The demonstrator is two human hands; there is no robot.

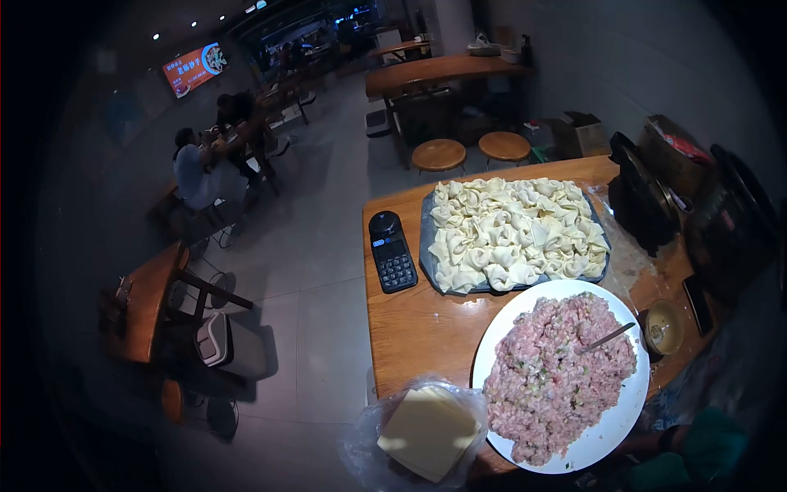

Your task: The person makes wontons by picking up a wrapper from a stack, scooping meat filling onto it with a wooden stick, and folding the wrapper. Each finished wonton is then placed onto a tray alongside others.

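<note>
A white plate (502, 334) holds a large mound of pink minced meat filling (553, 377) with green flecks. A thin utensil (607, 338) is stuck in the filling, its handle slanting up to the right. At the lower right, a green sleeve (715, 447) and a dark wristband (668, 439) show where my right arm lies by the plate's edge; its fingers are lost in shadow. My left hand is not visible. Left of the plate, square dough wrappers (430, 432) lie stacked on a clear plastic bag (361, 443). Behind sits a tray (427, 246) covered with folded wontons (516, 232).
A black keypad device (393, 252) stands at the wooden table's (410, 344) left side. On the right are a small bowl (662, 328), a phone (698, 303) and dark bags (643, 197). Stools (438, 154) stand beyond; people (201, 172) sit further left.
</note>
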